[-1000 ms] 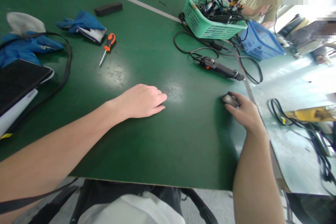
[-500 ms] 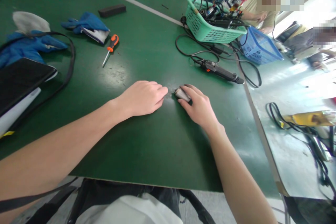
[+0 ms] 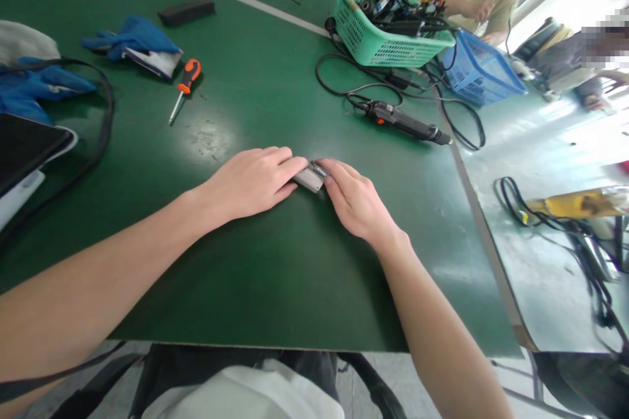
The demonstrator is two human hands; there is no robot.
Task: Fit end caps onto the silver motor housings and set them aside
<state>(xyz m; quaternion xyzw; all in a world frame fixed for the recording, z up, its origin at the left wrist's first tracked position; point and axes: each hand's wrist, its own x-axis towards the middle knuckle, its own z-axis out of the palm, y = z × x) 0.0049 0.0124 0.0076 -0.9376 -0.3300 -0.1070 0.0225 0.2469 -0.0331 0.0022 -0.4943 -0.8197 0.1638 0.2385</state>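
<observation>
Between my two hands, low over the green table (image 3: 255, 275), is a small flat grey metal piece (image 3: 309, 179), roughly rectangular. My left hand (image 3: 258, 180) is closed on its left end, thumb at the near side and fingers over the top. At the right end, the fingertips and thumb of my right hand (image 3: 351, 200) press against it, next to a small darker metal part (image 3: 319, 169). My fingers cover both ends, so the full shape is hidden. Beyond my left hand lies an orange-and-black screwdriver (image 3: 185, 88).
A black electric screwdriver (image 3: 405, 124) with its cable lies right of centre. Behind it stand a green basket (image 3: 388, 52) of tools and cables and a blue basket (image 3: 484, 72). Blue gloves (image 3: 135, 39) and a dark block (image 3: 187, 12) lie far left. Co-workers sit at the upper right.
My right hand has moved left with the grey metal piece, and my left hand has taken hold of its left end. The view has shifted slightly to the right.
</observation>
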